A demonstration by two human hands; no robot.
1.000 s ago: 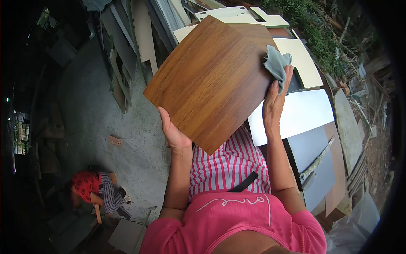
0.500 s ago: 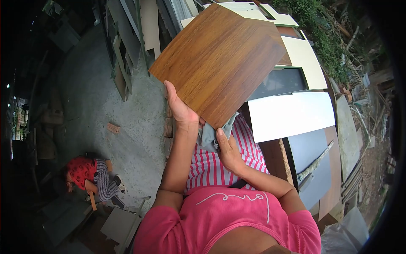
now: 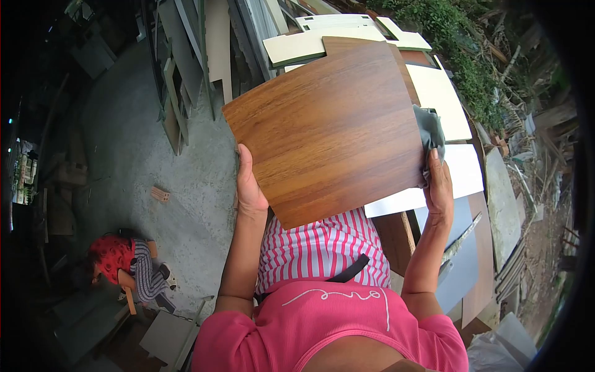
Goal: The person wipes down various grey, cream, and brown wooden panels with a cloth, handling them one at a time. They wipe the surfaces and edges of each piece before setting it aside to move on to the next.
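Observation:
I hold a square brown wood-grain panel up in front of me, tilted. My left hand grips its lower left edge. My right hand is at the panel's right edge, closed on a grey-green cloth that presses against that edge. My pink top and striped skirt show below the panel.
A stack of cream, white, grey and brown boards lies behind and to the right. More panels lean upright at the left over a concrete floor. A person in a red head covering crouches at lower left. Brush and debris fill the far right.
My right hand has moved with the cloth from the panel's bottom corner up to its right edge. The panel has turned to a flatter, squarer angle.

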